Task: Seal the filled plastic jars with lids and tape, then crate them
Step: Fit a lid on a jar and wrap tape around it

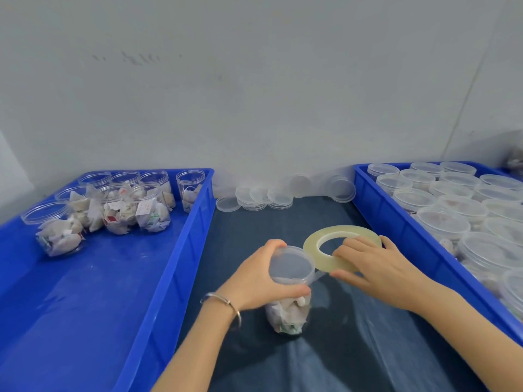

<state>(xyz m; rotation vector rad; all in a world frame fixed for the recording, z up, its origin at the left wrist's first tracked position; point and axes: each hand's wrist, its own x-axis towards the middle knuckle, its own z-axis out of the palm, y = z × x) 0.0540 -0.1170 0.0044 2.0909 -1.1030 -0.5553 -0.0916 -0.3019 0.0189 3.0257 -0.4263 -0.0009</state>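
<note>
A clear plastic jar (288, 315) filled with small packets stands on the dark cloth in front of me, its clear lid (291, 265) on top. My left hand (260, 281) grips the jar just under the lid. My right hand (376, 267) holds a flat, pale yellow roll of clear tape (339, 247) right beside the lid. A short strip of tape runs from the roll to the lid's rim. A silver bangle (223, 302) sits on my left wrist.
A blue crate (158, 278) on the left holds several open filled jars (119, 207) at its far end. A blue crate (396, 222) on the right is packed with lidded jars (452, 205). Loose clear lids (254, 198) lie along the wall.
</note>
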